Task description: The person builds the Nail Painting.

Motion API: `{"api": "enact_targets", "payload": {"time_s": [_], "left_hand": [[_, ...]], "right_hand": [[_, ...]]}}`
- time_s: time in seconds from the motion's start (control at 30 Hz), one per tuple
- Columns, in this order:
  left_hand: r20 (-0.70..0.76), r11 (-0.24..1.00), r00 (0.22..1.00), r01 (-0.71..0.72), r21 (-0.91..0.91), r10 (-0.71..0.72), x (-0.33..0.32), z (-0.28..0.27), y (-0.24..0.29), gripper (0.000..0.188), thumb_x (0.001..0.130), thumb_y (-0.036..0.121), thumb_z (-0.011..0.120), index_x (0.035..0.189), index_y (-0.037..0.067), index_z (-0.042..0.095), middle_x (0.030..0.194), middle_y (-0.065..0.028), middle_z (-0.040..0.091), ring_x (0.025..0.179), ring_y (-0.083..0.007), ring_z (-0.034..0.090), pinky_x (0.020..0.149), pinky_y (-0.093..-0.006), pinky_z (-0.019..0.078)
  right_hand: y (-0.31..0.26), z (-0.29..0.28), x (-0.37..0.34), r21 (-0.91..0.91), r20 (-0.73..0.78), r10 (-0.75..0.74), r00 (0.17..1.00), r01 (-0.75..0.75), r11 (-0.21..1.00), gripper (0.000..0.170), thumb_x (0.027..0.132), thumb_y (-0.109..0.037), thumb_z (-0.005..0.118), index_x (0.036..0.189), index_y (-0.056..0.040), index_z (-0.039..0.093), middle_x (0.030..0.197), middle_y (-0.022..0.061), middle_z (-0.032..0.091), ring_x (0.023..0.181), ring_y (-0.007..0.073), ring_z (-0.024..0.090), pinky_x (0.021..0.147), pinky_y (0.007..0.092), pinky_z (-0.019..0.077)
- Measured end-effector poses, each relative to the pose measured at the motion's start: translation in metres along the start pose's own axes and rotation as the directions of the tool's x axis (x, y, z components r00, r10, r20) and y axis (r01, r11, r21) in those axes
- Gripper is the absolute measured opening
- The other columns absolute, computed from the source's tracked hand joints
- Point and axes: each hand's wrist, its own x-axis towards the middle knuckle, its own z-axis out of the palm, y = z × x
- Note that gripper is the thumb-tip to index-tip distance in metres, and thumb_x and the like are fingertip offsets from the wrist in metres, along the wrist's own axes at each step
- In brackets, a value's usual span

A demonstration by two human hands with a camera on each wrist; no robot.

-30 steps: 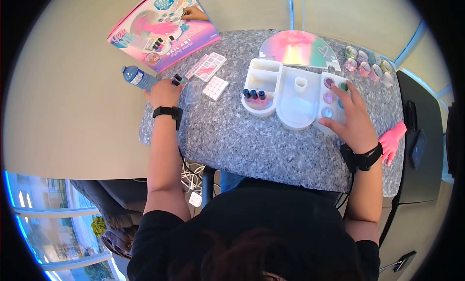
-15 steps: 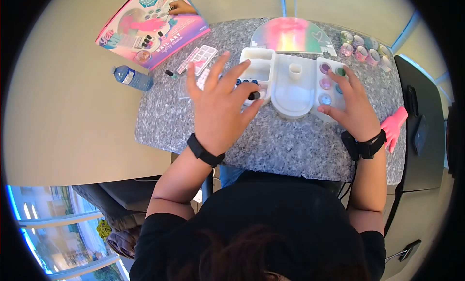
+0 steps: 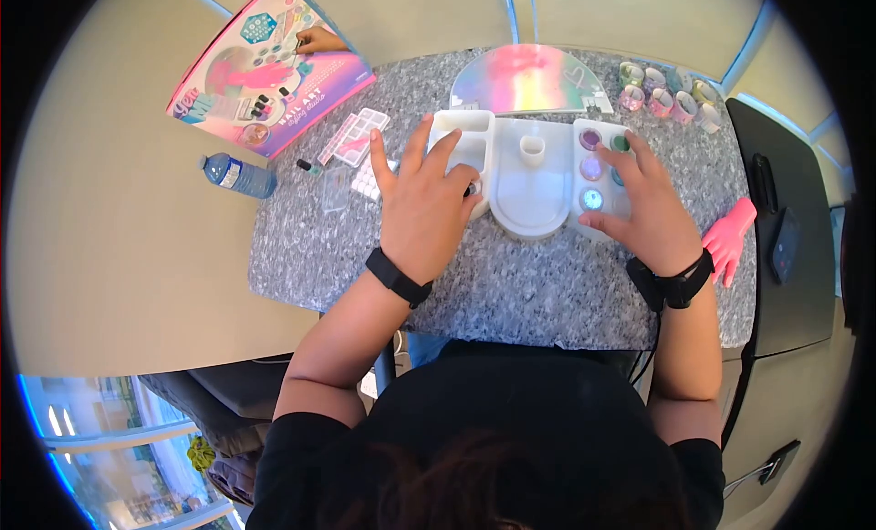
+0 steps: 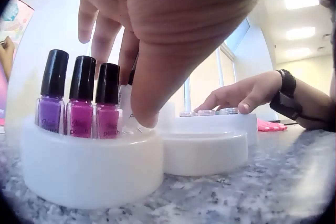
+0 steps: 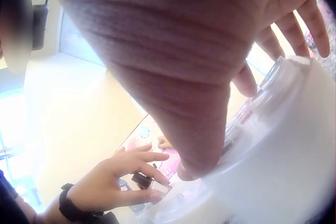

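Note:
My left hand is over the left section of the white organizer, pinching a small clear polish bottle between thumb and fingers. In the left wrist view that bottle stands low in the round front compartment, beside purple, magenta and pink bottles with black caps. The other fingers are spread. My right hand rests on the organizer's right section, thumb at the front and fingers at the far side, around glitter pots.
A nail art box and water bottle stand at the left, near a green polish bottle and small trays. A rainbow half-round board lies behind; several rolls and a pink model hand are at the right.
From beside the water bottle, my left hand has moved right to the organizer with a dark-capped bottle and lowered it into the front compartment. My right hand has stayed on the pot section.

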Motion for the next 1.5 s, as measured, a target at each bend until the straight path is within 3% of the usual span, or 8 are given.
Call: {"api": "enact_targets", "payload": {"time_s": [0.47, 0.6, 0.7, 0.77, 0.9, 1.07, 1.17, 1.5], "left_hand": [[-0.085, 0.995, 0.993, 0.074, -0.061, -0.079, 0.0, -0.02, -0.029, 0.048, 0.08, 0.035, 0.093, 0.121, 0.02, 0.076, 0.142, -0.0043, 0.07, 0.146, -0.0325, 0.055, 0.127, -0.0721, 0.0131], [-0.207, 0.842, 0.836, 0.533, 0.084, -0.509, -0.008, -0.036, -0.127, 0.056, 0.086, 0.053, 0.086, 0.131, 0.02, 0.075, 0.132, -0.0059, 0.075, 0.131, -0.0308, 0.067, 0.122, -0.0711, 0.0243], [-0.21, 0.739, 0.774, 0.633, 0.232, -0.597, -0.029, -0.011, -0.2, 0.058, 0.088, 0.057, 0.083, 0.133, 0.021, 0.074, 0.132, -0.0057, 0.076, 0.129, -0.0294, 0.069, 0.123, -0.072, 0.0231], [0.065, 0.585, 0.598, 0.746, 0.317, -0.798, -0.034, -0.001, -0.223, 0.052, 0.091, 0.057, 0.08, 0.131, 0.023, 0.076, 0.13, -0.0055, 0.078, 0.128, -0.0284, 0.07, 0.123, -0.0729, 0.0215], [0.171, 0.58, 0.555, 0.763, 0.285, -0.814, -0.041, 0.013, -0.243, 0.045, 0.093, 0.056, 0.078, 0.123, 0.022, 0.079, 0.126, -0.005, 0.079, 0.126, -0.0281, 0.071, 0.124, -0.0736, 0.0195], [-0.13, 0.785, 0.795, 0.605, 0.129, -0.592, -0.032, -0.008, -0.19, 0.029, 0.094, 0.044, 0.083, 0.112, 0.021, 0.081, 0.125, -0.0037, 0.079, 0.127, -0.0276, 0.07, 0.123, -0.071, 0.0233], [-0.175, 0.97, 0.955, 0.224, -0.096, -0.238, -0.025, -0.046, -0.119, 0.025, 0.085, 0.032, 0.09, 0.105, 0.021, 0.079, 0.134, -0.0002, 0.075, 0.143, -0.0309, 0.057, 0.126, -0.0717, 0.014], [-0.057, 0.996, 0.997, 0.047, -0.076, -0.052, -0.031, -0.026, -0.024, 0.027, 0.074, 0.021, 0.092, 0.095, 0.026, 0.076, 0.151, 0.002, 0.064, 0.16, -0.04, 0.036, 0.127, -0.0762, -0.001]], "right_hand": [[-0.003, 0.0, 0.001, 0.039, 0.01, 0.015, 1.0, -0.015, 0.999, 0.089, 0.076, -0.03, 0.097, 0.154, -0.0154, 0.057, 0.165, 0.0325, 0.04, 0.148, 0.0528, 0.046, 0.121, 0.054, 0.0447], [-0.003, 0.0, 0.002, 0.016, 0.002, 0.012, 1.0, -0.012, 1.0, 0.089, 0.076, -0.029, 0.098, 0.154, -0.016, 0.057, 0.165, 0.0318, 0.04, 0.149, 0.0524, 0.046, 0.121, 0.054, 0.0449], [-0.004, -0.001, 0.001, 0.022, 0.02, 0.032, 0.999, -0.033, 0.999, 0.089, 0.076, -0.029, 0.098, 0.153, -0.0163, 0.057, 0.166, 0.0314, 0.04, 0.149, 0.0523, 0.046, 0.121, 0.0542, 0.0448], [-0.004, -0.001, 0.0, 0.026, 0.018, 0.031, 0.999, -0.032, 0.999, 0.088, 0.076, -0.031, 0.098, 0.153, -0.0157, 0.058, 0.165, 0.0315, 0.04, 0.149, 0.0524, 0.046, 0.121, 0.0547, 0.045], [0.001, 0.001, 0.003, 0.036, 0.028, 0.023, 0.999, -0.024, 0.999, 0.088, 0.076, -0.032, 0.098, 0.153, -0.0148, 0.057, 0.164, 0.0321, 0.04, 0.148, 0.0531, 0.047, 0.12, 0.0549, 0.0453], [0.002, 0.002, 0.002, 0.026, 0.007, -0.01, 1.0, 0.009, 1.0, 0.089, 0.076, -0.034, 0.097, 0.153, -0.014, 0.057, 0.162, 0.0333, 0.042, 0.145, 0.0544, 0.049, 0.12, 0.0554, 0.046], [0.003, 0.003, 0.003, 0.026, -0.002, -0.019, 1.0, 0.019, 0.999, 0.088, 0.077, -0.036, 0.097, 0.153, -0.014, 0.057, 0.162, 0.0332, 0.042, 0.145, 0.0544, 0.049, 0.12, 0.0554, 0.0459], [0.001, 0.002, 0.002, -0.006, 0.005, -0.008, 1.0, 0.008, 1.0, 0.088, 0.078, -0.039, 0.096, 0.153, -0.0123, 0.057, 0.163, 0.0347, 0.042, 0.145, 0.0546, 0.051, 0.12, 0.0545, 0.0457]]}}
